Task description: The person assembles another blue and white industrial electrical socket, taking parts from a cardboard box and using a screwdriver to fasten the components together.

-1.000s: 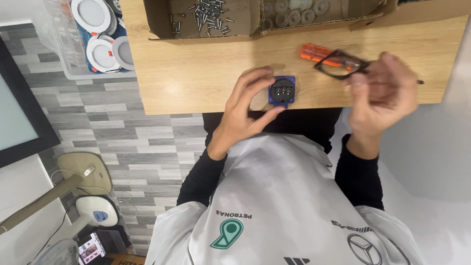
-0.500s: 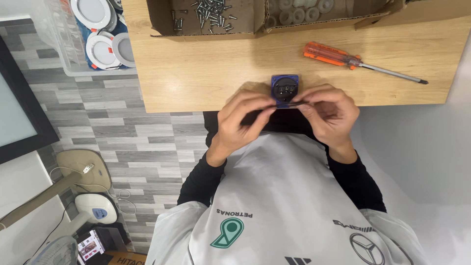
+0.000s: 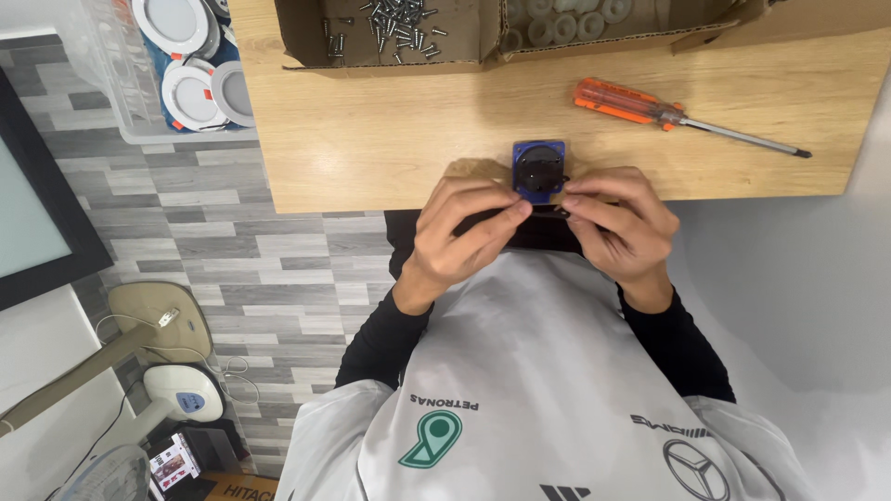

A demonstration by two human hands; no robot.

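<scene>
at the near edge of the wooden table (image 3: 371, 158), both hands meet over a small blue square part (image 3: 539, 170) with a black round centre. left hand (image 3: 464, 232) and right hand (image 3: 620, 223) each pinch a thin black piece (image 3: 548, 211) between fingertips, just below the blue part. an orange-handled screwdriver (image 3: 668, 115) lies well apart, beyond the right hand. a cardboard box (image 3: 390, 42) of screws stands farther back.

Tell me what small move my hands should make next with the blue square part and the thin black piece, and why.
Probably press the thin black piece down against the blue square part. Both hands, left hand and right hand, pinch it right at the part's near edge on the wooden table, not clearly seated yet.
</scene>
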